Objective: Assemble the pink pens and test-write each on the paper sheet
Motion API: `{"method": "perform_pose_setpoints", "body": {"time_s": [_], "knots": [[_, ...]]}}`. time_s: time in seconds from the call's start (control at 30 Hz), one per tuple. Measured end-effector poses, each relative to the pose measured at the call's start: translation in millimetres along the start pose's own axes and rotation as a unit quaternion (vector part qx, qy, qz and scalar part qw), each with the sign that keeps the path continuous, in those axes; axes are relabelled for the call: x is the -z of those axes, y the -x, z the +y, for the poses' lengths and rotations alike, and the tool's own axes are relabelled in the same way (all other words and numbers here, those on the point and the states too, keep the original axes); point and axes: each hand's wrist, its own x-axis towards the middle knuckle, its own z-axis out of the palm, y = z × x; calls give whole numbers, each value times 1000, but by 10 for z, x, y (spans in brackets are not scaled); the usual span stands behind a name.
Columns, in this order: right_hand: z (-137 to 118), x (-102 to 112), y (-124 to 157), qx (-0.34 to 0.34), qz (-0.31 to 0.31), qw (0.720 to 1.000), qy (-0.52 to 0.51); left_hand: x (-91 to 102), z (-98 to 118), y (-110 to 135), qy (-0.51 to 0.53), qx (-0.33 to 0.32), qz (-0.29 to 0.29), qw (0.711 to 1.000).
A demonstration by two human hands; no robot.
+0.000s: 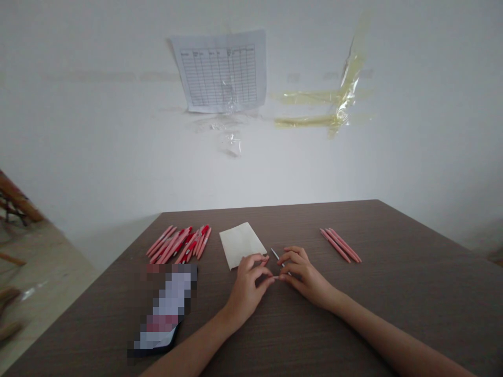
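Observation:
My left hand (250, 283) is closed in a pinch, its thumb and index tips on one end of a short pinkish pen part (275, 277). The fingertips of my right hand (305, 273) pinch the other end, so both hands meet over the dark table. A thin white-grey pen refill (274, 253) slants out from beneath my right fingers; whether they touch it I cannot tell. Just behind my left hand lies a cream sheet of paper or thin pad (240, 242). Where the fingers overlap, part of the small piece is hidden.
A pile of pink and red pens (178, 245) lies at the table's left rear. Several pink pens (341, 245) rest side by side at the right. A pixelated phone-like object (167, 309) is near my left forearm. The wall, with a taped printed form (222, 70), borders the wooden table (393, 293).

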Motion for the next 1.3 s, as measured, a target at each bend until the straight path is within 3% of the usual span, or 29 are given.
{"method": "perform_pose_setpoints", "body": {"time_s": [0.83,1.07,1.3], "knots": [[103,95,36,-26,-7,1000,15,-59,-55,13,-6,-3,40,999],[329,168,70,-97,49,982,154,-47,-49,17,-8,9,46,999],[364,167,117,-174,21,956,236,-67,-76,34,-13,24,47,999]]}}
